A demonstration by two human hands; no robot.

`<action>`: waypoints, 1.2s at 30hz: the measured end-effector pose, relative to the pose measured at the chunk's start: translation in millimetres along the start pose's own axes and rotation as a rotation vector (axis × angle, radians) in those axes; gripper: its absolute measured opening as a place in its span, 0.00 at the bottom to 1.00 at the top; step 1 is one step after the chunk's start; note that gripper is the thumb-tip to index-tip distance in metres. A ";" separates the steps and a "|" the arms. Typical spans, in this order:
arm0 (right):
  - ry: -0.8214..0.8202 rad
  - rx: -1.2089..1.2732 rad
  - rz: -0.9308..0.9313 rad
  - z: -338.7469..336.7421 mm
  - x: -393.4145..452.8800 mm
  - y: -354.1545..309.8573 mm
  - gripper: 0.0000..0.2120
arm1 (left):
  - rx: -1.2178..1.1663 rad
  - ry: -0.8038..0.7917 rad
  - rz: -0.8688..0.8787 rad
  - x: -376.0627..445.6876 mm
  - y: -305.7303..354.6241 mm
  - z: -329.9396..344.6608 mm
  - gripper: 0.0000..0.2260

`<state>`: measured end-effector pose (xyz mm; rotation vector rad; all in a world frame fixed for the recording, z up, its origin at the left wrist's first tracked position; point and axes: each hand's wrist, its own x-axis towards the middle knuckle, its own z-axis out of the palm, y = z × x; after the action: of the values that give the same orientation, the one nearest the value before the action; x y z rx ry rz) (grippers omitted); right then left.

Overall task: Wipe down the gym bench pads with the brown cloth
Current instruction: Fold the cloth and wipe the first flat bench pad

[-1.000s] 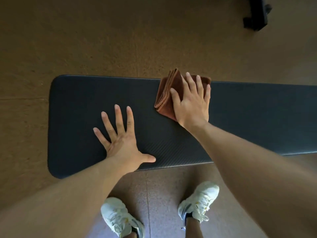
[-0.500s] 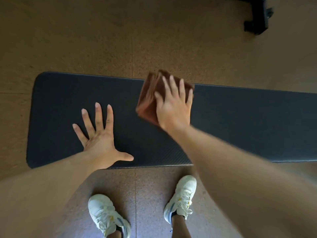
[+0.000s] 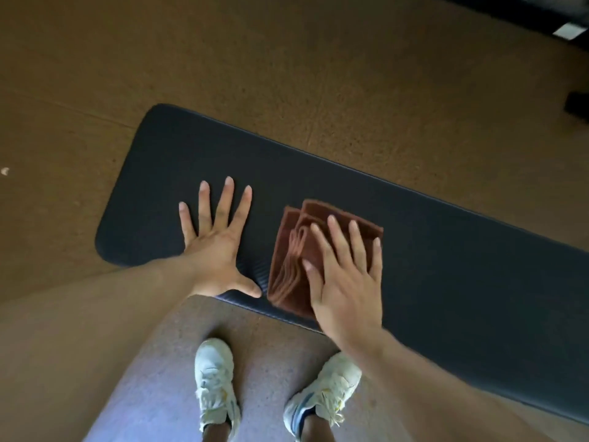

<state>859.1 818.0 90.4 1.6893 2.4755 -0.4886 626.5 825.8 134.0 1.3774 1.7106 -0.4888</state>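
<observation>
The dark bench pad [image 3: 446, 266] runs from the upper left to the lower right of the view. A folded brown cloth [image 3: 294, 260] lies on it near its front edge. My right hand [image 3: 345, 275] presses flat on the cloth with straight fingers, covering its right half. My left hand [image 3: 216, 244] rests flat on the bare pad just left of the cloth, fingers spread, thumb close to the cloth's lower corner.
Brown speckled floor [image 3: 287, 59] surrounds the pad. My two white shoes [image 3: 216, 384] stand on the floor just in front of the pad. Dark equipment parts [image 3: 577, 106] sit at the far right and top right.
My right hand has slid the cloth from the pad's far edge toward its front edge, closer to my left hand. The view has tilted, so the pad now lies diagonally.
</observation>
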 end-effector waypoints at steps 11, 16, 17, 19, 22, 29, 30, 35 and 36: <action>-0.021 -0.071 0.008 -4.8 -9.0 -30.9 0.37 | -0.108 0.238 0.158 -3.4 -16.5 16.1 0.70; -0.177 -0.113 -0.219 2.2 -34.5 -42.6 0.32 | -0.545 0.475 0.163 -61.0 -45.0 61.2 0.54; -0.152 -0.077 -0.218 -0.9 -9.9 -52.3 0.31 | -0.597 0.557 0.111 -74.1 -56.8 80.8 0.51; -0.088 0.046 -0.095 -9.2 55.8 -87.7 0.31 | -0.682 0.649 -0.007 -97.1 -82.0 123.0 0.49; -0.062 0.131 0.034 -9.4 127.8 -160.6 0.37 | -0.705 0.677 -0.106 -116.9 -111.3 164.1 0.48; -0.016 -0.005 -0.378 15.6 20.2 -154.5 0.29 | -0.736 0.708 -0.120 -128.5 -82.6 129.0 0.46; -0.007 0.008 -0.273 15.4 0.6 -128.7 0.29 | -0.746 0.698 -0.069 -129.2 -69.0 119.7 0.45; -0.105 0.138 0.448 -7.4 -99.1 -0.4 0.32 | -0.765 0.533 0.195 -121.3 -2.1 94.0 0.37; -0.146 0.153 0.483 -13.2 -101.1 12.2 0.31 | -0.763 0.507 0.214 -117.1 10.4 93.4 0.34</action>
<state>909.6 736.5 127.1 2.1295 1.8782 -0.7198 673.3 690.4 179.3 1.1239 1.8176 0.6384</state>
